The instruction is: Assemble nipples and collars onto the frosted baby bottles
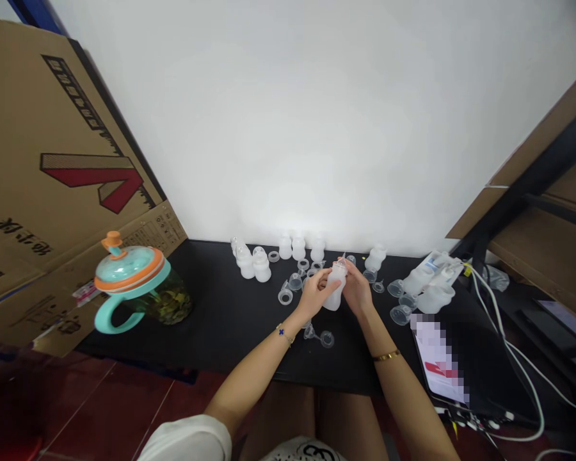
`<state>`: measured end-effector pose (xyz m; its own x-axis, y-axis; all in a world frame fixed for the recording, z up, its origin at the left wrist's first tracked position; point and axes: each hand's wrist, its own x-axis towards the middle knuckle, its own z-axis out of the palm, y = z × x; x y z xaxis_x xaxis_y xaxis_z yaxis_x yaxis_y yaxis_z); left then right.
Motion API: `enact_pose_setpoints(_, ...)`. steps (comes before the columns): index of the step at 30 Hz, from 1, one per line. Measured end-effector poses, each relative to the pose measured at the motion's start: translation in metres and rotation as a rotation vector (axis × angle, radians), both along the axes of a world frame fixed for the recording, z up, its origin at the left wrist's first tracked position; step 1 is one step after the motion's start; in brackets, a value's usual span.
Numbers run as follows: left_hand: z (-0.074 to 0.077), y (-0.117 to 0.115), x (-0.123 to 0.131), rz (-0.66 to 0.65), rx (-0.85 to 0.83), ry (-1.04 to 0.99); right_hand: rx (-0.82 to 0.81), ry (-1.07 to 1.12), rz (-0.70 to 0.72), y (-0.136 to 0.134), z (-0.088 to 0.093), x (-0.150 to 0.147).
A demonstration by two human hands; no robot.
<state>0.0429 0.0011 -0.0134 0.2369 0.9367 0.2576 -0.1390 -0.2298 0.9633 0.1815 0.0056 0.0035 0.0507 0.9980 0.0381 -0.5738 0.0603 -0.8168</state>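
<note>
Between my two hands a white baby bottle [335,291] stands nearly upright at the middle of the black table. My left hand [315,289] wraps round the bottle's left side. At its top, the fingers of my right hand [356,287] close round the neck, where a clear pointed part [342,259] sticks up. Several clear funnel-shaped parts and rings lie about the hands, among them a ring [285,296] on the left and a clear funnel [326,339] in front. My fingers hide part of the bottle's neck.
Capped bottles [262,266] stand at back left, open-topped bottles [298,246] by the wall. A large teal-handled jug [144,288] is on the left. To the right are a plastic bag of bottles [432,275], a phone [439,362] and white cables [499,320].
</note>
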Motion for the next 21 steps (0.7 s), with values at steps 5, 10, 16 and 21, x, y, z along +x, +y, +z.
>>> enact_pose_setpoints(5, -0.0006, 0.0001, -0.0004, 0.003, 0.002, 0.011, 0.031, -0.029, -0.012, -0.0007, 0.0003, -0.0013)
enact_pose_setpoints(10, -0.0015, 0.0006, -0.0006, -0.007, 0.012, 0.018, 0.019, -0.026, -0.027, -0.0006, -0.0003, -0.0023)
enact_pose_setpoints(16, -0.0034, 0.0009, 0.0004, 0.012, 0.009, 0.021, 0.016, -0.017, -0.023, -0.0004, -0.0003, -0.0022)
enact_pose_setpoints(21, -0.0038, 0.0012, 0.0017, 0.009, 0.007, 0.001, 0.016, -0.034, -0.026, -0.0003, -0.0017, -0.0023)
